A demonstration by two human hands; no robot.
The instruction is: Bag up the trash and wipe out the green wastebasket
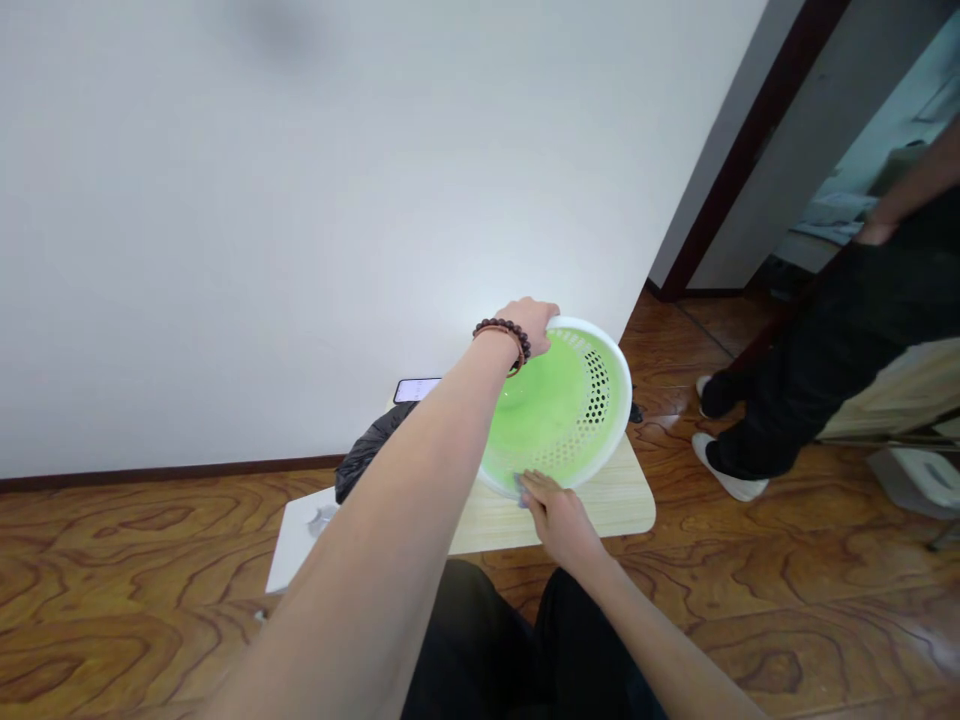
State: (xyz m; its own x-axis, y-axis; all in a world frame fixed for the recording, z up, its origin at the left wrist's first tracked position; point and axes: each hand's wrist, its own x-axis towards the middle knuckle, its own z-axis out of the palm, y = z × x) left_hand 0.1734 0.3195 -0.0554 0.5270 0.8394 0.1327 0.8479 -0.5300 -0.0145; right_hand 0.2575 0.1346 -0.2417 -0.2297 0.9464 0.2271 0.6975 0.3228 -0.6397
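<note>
A round green plastic colander (546, 405) with a white rim and rows of holes is tilted above a small pale wooden table. My left hand (531, 320), a beaded bracelet at its wrist, is closed around the far rim at the upper left. At the near rim, my right hand (559, 510) has its fingers bent over the edge. A small bluish-grey cloth (521, 488) shows between these fingers and the rim, mostly covered by the hand. My left forearm hides part of the colander's left side.
The table (622, 500) stands against a white wall. A phone (415, 390) and a black plastic bag (369, 450) lie left of the colander. A white board-like surface (296, 540) is at lower left. Another person (810, 350) in dark trousers stands at right, by a doorway.
</note>
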